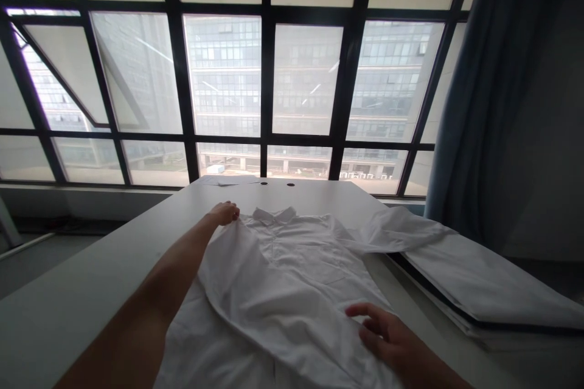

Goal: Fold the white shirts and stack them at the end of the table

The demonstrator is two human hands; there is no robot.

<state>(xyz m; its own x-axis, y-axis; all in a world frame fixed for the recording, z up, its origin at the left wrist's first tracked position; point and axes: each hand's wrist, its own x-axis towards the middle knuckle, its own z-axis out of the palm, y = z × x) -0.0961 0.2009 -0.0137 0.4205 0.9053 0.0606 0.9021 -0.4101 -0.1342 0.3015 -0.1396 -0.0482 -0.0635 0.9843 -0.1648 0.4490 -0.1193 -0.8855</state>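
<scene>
A white collared shirt (292,279) lies spread on a white table (91,279), its collar pointing toward the window. My left hand (223,214) reaches forward and pinches the shirt's fabric at the left shoulder, near the collar. My right hand (387,334) rests flat on the lower right part of the shirt, fingers stretched out. The shirt's right sleeve (396,228) stretches off to the right over the table's edge.
A large window with dark frames (267,73) fills the wall behind the table. A blue-grey curtain (502,103) hangs at the right. A flat stack of white sheets (493,285) lies to the right of the table. Two dark holes (290,184) mark the table's far edge.
</scene>
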